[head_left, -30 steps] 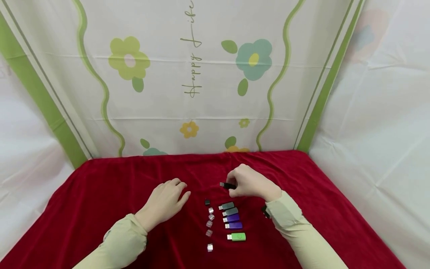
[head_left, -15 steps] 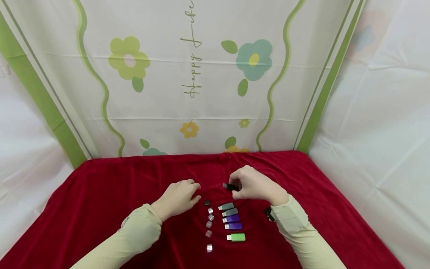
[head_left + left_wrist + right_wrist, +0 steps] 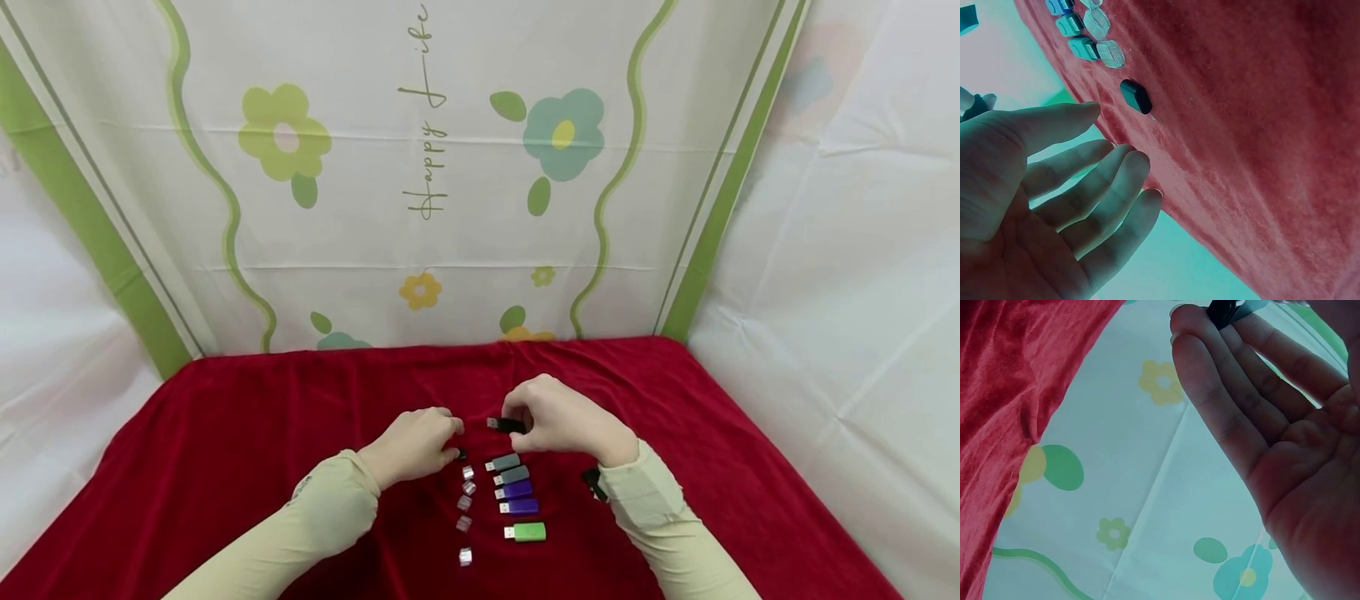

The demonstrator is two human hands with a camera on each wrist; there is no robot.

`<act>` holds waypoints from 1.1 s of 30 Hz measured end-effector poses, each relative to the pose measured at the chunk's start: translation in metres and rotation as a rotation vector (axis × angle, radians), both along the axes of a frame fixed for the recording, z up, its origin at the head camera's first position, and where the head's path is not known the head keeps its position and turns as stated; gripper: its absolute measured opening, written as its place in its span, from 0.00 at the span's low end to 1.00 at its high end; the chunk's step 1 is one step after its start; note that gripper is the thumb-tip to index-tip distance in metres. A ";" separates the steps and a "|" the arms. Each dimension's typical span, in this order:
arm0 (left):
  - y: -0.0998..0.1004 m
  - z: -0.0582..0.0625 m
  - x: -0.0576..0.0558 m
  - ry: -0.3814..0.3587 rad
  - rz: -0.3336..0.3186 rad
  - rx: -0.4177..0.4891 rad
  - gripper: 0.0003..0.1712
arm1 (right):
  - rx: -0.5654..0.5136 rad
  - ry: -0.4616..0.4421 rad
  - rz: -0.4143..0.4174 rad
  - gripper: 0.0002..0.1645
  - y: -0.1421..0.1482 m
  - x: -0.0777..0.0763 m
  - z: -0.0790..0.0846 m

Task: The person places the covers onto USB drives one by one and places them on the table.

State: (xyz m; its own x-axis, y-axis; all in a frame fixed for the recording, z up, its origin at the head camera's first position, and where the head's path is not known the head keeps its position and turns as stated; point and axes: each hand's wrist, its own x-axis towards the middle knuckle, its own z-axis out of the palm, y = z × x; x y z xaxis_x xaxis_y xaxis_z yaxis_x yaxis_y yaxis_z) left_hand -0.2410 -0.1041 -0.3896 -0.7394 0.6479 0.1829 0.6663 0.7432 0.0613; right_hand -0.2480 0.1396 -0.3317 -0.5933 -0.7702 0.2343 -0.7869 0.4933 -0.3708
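Note:
In the head view my right hand [image 3: 566,421] pinches a black USB stick [image 3: 506,425] between thumb and fingers, its metal plug pointing left. The right wrist view shows only a bit of this black stick [image 3: 1221,311] at the fingertips. My left hand [image 3: 412,442] reaches in from the left, thumb and fingers parted around a small black cap [image 3: 462,455]. In the left wrist view that cap [image 3: 1135,97] lies on the red cloth, just beyond the fingertips of the left hand [image 3: 1079,181], with a gap between them.
Nearer than the black cap, several clear caps [image 3: 465,502] lie in a column. Right of them are two grey USB sticks [image 3: 513,475], two purple ones [image 3: 520,507] and a green one [image 3: 528,532], plugs leftward. A printed curtain [image 3: 465,208] hangs behind the red cloth [image 3: 300,417].
My left hand has moved right, up to the black cap. The right hand keeps hold of the black USB stick, shifting slightly right and then back left and nearer.

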 end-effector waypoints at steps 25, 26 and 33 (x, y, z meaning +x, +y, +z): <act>0.015 0.002 -0.007 -0.083 -0.083 -0.018 0.07 | 0.001 0.020 -0.004 0.09 0.007 0.001 0.007; 0.015 0.002 -0.008 -0.088 -0.085 -0.017 0.07 | 0.001 0.019 -0.003 0.09 0.007 0.002 0.007; 0.015 -0.003 -0.012 -0.042 -0.084 -0.007 0.11 | 0.000 0.032 -0.007 0.11 0.008 0.002 0.007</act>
